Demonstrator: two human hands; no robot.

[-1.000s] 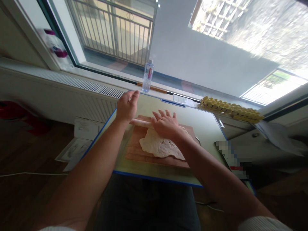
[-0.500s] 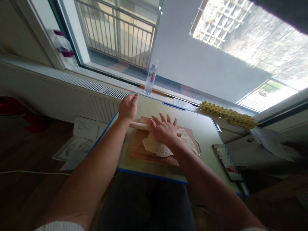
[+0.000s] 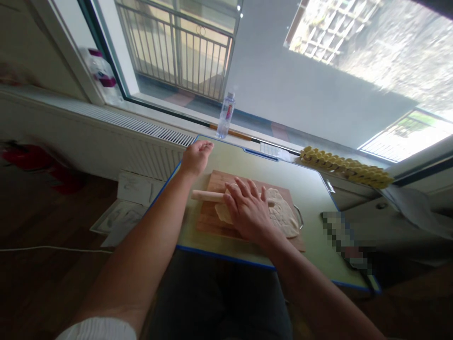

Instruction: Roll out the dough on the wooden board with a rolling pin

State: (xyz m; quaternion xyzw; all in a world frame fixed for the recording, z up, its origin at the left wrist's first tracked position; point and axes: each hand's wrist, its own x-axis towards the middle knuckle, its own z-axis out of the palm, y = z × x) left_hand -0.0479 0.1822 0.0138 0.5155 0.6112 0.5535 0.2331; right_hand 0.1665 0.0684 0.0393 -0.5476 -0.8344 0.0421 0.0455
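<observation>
My right hand (image 3: 249, 208) lies palm down, fingers stretched out, across a wooden rolling pin (image 3: 208, 196). Under the pin a flattened, uneven sheet of pale dough (image 3: 283, 217) covers much of a wooden cutting board (image 3: 212, 224). The pin's left end sticks out past the board's edge, and its middle is hidden by my palm. To the left, my left hand (image 3: 196, 158) is over the table's far left part, apart from pin and dough. Its fingers are loosely curled together, with nothing visible in them.
The board rests on a small blue-edged table (image 3: 226, 158). A phone-like blurred object (image 3: 345, 238) lies at its right. On the windowsill stand a water bottle (image 3: 225, 115) and a yellow bumpy object (image 3: 343, 167). A radiator (image 3: 148, 156) runs behind; papers (image 3: 120, 215) lie at left.
The rolling pin and my right hand have moved slightly toward me over the dough. My left hand stays off the pin. The whole view has shifted a little.
</observation>
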